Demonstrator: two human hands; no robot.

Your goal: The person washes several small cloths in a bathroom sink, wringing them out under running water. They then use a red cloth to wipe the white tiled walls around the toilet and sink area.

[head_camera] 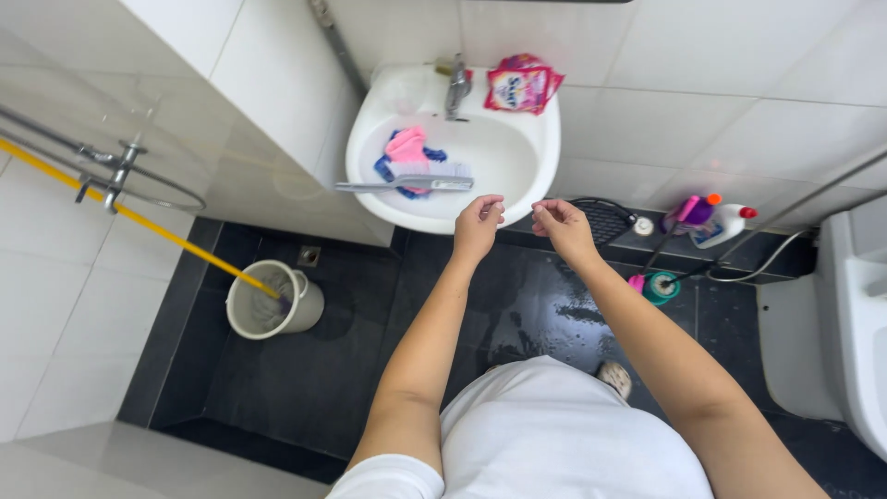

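My left hand (477, 225) and my right hand (562, 227) hover side by side just in front of the white sink (527, 176), fingers curled, thumb and fingertips pinched; whether they hold anything tiny I cannot tell. In the basin lie a pink and blue cloth (407, 148) and a grey brush (407, 185) laid across it. A metal tap (457, 85) stands at the back of the sink, with a pink sachet pack (522, 85) on the rim beside it.
A pale bucket (273, 300) with a yellow-handled mop (129, 214) stands on the dark wet floor at left. Cleaner bottles (716, 222) and a brush (658, 282) sit at right by the white toilet (859, 314). A wall tap (115, 171) sticks out at left.
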